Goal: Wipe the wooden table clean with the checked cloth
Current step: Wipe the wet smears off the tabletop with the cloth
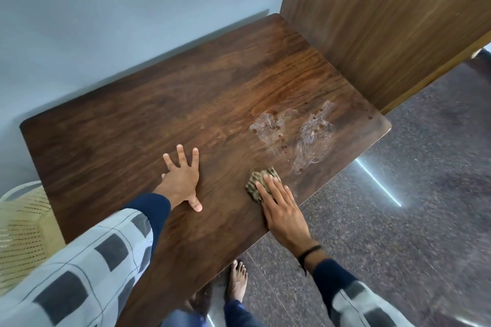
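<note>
A dark wooden table [148, 119] fills the middle of the view. A whitish smear with small brown spots [295, 133] lies on its right part. The small folded checked cloth [259, 180] sits near the table's front right edge, just below the smear. My right hand [283, 210] presses flat on the cloth with straight fingers, covering its near half. My left hand [182, 180] rests flat on the bare wood to the left of the cloth, fingers spread.
A tall wooden panel [385, 24] stands against the table's right far side. A pale wall [119, 8] runs behind the table. A cream perforated basket [21, 231] stands at the left. Speckled floor [411, 207] and my bare foot [237, 281] lie below the front edge.
</note>
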Available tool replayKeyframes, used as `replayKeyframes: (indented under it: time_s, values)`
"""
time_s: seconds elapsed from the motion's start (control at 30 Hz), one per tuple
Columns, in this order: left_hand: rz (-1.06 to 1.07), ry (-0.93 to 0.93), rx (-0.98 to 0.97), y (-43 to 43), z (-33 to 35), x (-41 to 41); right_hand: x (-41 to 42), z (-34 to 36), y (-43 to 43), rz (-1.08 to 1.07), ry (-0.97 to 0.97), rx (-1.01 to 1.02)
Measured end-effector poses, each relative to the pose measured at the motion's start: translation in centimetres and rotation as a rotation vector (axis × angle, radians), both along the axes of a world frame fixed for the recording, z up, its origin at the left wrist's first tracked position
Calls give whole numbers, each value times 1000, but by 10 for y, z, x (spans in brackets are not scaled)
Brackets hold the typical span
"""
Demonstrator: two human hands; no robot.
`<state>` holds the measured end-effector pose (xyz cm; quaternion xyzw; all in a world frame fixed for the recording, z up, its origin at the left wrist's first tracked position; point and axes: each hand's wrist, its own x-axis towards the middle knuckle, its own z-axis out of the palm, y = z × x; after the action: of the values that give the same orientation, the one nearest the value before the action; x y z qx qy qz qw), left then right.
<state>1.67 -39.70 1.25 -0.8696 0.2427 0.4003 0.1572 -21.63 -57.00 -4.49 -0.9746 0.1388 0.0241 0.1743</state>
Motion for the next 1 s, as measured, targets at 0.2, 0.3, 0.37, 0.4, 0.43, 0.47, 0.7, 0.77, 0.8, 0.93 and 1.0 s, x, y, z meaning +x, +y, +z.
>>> replayKeyframes:
  time_s: [0.2,0.3,0.37,0.4,0.43,0.47,0.7,0.77,0.8,0.93,1.0]
  values:
    - [-2,7,-17,2,1,-1,-17,-5,9,144,4,-66]
    - [7,6,-35,2,1,-1,26,-3,-25,206,32,-112]
    - [7,6,-41,2,1,0,67,1,-38,25,45,-55]
    - [10,10,-40,3,1,-1,83,3,-38,-75,46,-21]
    - [7,10,-36,3,1,0,94,3,-31,-149,39,-10]
    - [2,8,-31,3,1,0,100,2,-21,-177,24,-12]
    - [17,16,-27,2,-1,0,91,1,6,192,-52,-41]
    - [14,9,-32,2,-1,0,122,-1,-14,115,-60,-46]
    - [17,13,-41,2,-1,0,140,-1,-23,48,-46,-20]
    - [43,22,-66,4,-1,-1,180,-3,-25,-169,-19,33]
    - [44,22,-62,4,0,-2,168,-7,-5,-127,-50,34]
